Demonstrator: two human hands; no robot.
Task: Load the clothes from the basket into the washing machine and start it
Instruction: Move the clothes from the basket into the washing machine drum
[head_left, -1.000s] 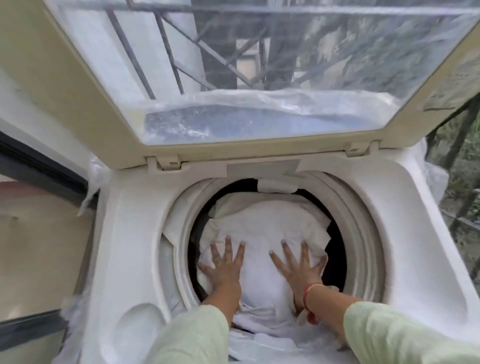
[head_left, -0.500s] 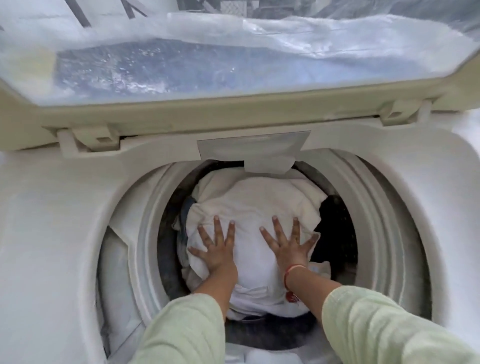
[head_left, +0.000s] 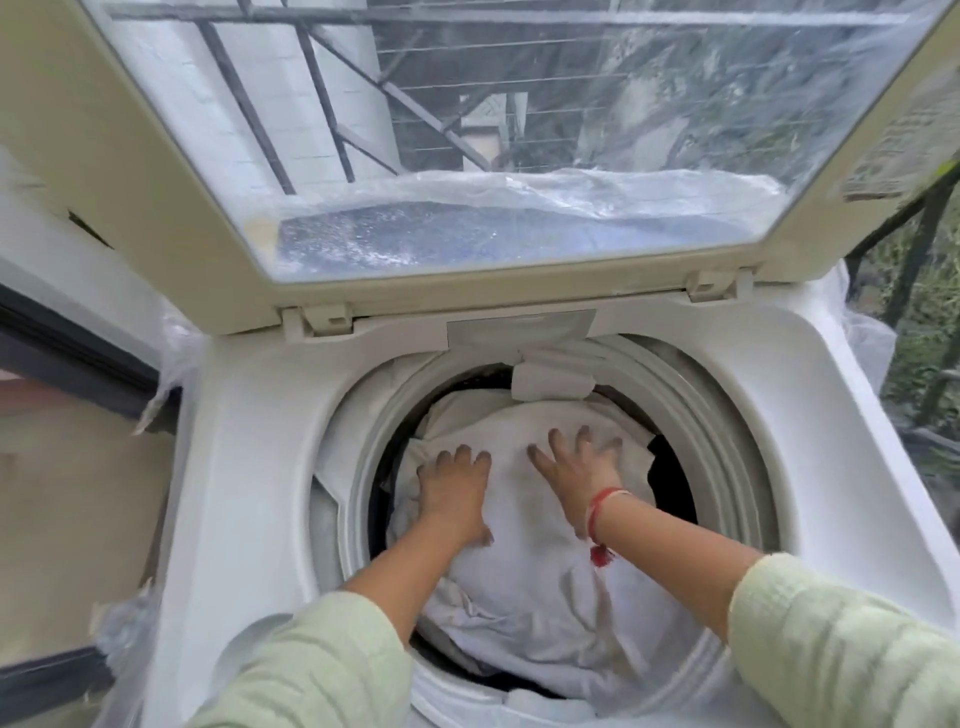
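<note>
A white top-loading washing machine (head_left: 249, 467) stands open below me, its lid (head_left: 156, 171) raised at the back. A big white cloth (head_left: 524, 561) fills the round drum opening (head_left: 737, 467), with something dark beneath it at the right. My left hand (head_left: 452, 493) lies palm down on the cloth's left part, fingers curled over a fold. My right hand (head_left: 576, 467), a red thread at its wrist, presses flat on the cloth with fingers spread. The basket is out of view.
The raised lid's clear window (head_left: 493, 130) shows railings and wires beyond. Thin plastic wrap (head_left: 862, 332) hangs over the machine's sides. A dark-framed wall or door (head_left: 62, 467) stands to the left, and greenery behind a railing (head_left: 924, 291) to the right.
Both hands have stayed on the white cloth. The left hand's fingers have curled from spread to bent over a fold. The view has pulled back and up, showing the lid window again.
</note>
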